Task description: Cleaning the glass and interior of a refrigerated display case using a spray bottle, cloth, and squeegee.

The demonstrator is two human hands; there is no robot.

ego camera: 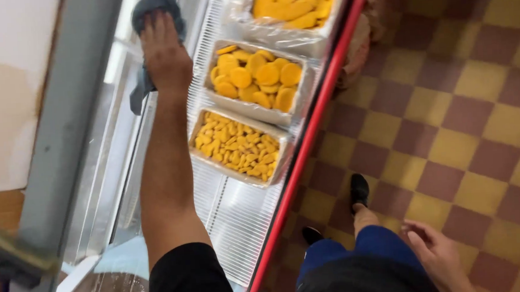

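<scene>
Head view: my left hand [163, 53] presses a crumpled dark grey cloth [146, 15] flat.
My right hand [438, 255] hangs released, holding nothing.

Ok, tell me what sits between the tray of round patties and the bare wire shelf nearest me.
In the head view, a tray of small nuggets lies between the patty tray and the bare wire shelf.
</scene>
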